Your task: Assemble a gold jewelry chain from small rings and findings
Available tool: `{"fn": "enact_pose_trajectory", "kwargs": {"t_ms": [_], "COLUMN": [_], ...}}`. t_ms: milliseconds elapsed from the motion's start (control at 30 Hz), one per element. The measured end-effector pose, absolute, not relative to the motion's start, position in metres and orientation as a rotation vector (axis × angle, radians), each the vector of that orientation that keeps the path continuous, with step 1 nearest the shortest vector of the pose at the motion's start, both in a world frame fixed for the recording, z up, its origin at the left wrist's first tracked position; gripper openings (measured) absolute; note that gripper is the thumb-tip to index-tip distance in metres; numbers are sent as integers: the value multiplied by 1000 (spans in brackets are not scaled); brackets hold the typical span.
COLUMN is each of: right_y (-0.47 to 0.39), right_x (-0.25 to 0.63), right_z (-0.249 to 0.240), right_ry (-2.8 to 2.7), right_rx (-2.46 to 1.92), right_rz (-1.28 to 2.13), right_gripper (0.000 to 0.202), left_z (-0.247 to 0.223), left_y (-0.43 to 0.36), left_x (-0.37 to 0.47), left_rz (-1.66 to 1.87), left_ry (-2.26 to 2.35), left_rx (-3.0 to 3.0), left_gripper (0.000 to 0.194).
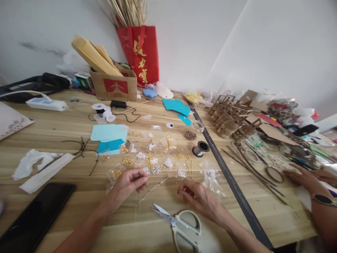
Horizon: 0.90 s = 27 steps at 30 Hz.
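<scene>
One tabletop (147,225): wood-grained, crossed by one dark strip (223,160); pale wall (195,45) at twelve o'clock.
Chain (155,189): one, between both hands.
Left hand (131,182): seven o'clock, fingers curled; grip could not be told.
Right hand (198,196): five o'clock, likewise.
Scissors (173,220): one pair, six o'clock, blades parted.
Red bag (151,52): one, eleven o'clock.

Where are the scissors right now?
Head view, bottom centre: the scissors lie on the wooden table, blades open, between the person's forearms, just below the silver chain.
</scene>
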State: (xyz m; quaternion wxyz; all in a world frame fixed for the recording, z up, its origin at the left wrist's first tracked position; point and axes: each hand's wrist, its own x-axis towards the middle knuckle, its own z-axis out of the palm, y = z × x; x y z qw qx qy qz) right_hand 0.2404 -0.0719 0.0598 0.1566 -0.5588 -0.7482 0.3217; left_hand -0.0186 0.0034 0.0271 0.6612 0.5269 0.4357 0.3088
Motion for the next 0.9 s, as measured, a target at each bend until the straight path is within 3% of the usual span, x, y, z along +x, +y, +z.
{"fn": "enact_pose_trajectory", "kwargs": {"t_ms": [100,467,700,900], "right_y": [-64,-26,-14,-14], "right_x": [236,209,205,192], "right_z": [67,90,72,53], "right_ry": [-2043,-2157,-1984,-1999], "right_rx": [-1572,-1190,-1241,-1153], "right_rz": [999,754,988,926], "right_gripper": [9,19,9,13], "left_z": [28,24,20,19], "left_y": [2,1,2,0], "left_x": [-17,-18,-21,-16], "left_rz": [688,735,770,722], "left_ry": [992,940,907,925], "left_rx": [1184,1156,1149,1163], "left_gripper": [26,34,31,34]}}
